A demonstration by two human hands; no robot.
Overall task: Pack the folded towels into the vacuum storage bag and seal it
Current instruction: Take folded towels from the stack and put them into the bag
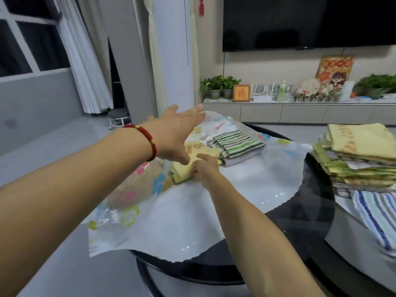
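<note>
Clear printed plastic of the vacuum storage bag (171, 211) spread over a dark round tabletop (310, 211), mouth gaping on the side away from the camera. Inside the bag, striped folded towels (235, 144) lying well in; nearer its left edge, a yellow towel (186, 168) half tucked under the film. Left hand (173, 136), red bracelet at the wrist, held flat with fingers spread, lifting the bag's upper sheet. Right hand (205, 170) with grip curled and pinching the yellow towel, pushing it into the bag. To the right of the bag, a tall stack of folded towels (360, 155) waiting, a blue striped towel (372, 215) draped below it.

Risks from here, as a judgement: upper sheet slipping off the flat left palm and dropping across the mouth; yellow towel bunching or unfolding under a one-point push; bag sliding across the smooth tabletop, much of its near edge already overhanging; waiting stack, close to the bag's right edge, toppling if brushed.
</note>
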